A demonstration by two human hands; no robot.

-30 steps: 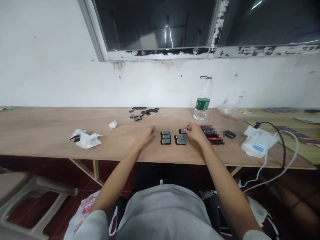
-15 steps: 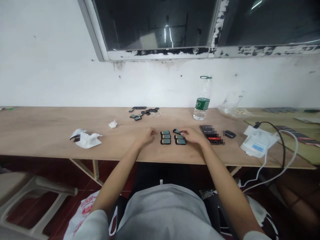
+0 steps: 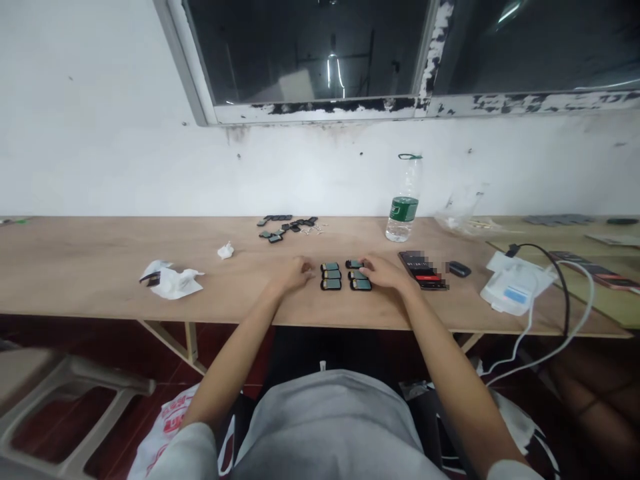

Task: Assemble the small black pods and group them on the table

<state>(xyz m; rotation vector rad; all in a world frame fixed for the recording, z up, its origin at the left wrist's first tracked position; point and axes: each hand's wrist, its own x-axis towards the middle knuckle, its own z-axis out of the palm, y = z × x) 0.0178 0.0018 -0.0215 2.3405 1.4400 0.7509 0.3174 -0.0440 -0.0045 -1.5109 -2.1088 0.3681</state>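
Two short columns of small black-framed rectangular modules with grey-green faces lie on the table. In the right column, the top module lies flat, its right end under the fingertips of my right hand. Those fingers are closed at its edge and partly cover the module below. The left column, with its top module, lies between my hands and touches neither. To its left, my left hand rests near the tabletop with curled fingers; whatever they may hold is too small to make out.
More black modules and small white bits lie toward the wall. A water bottle, a phone and a black oval object stand or lie rightward. A white cabled device is farther right; crumpled tissue lies left.
The top module of the right column was tilted and now lies straight, level with its column. My right hand has shifted only slightly; my left fingers have moved a little.
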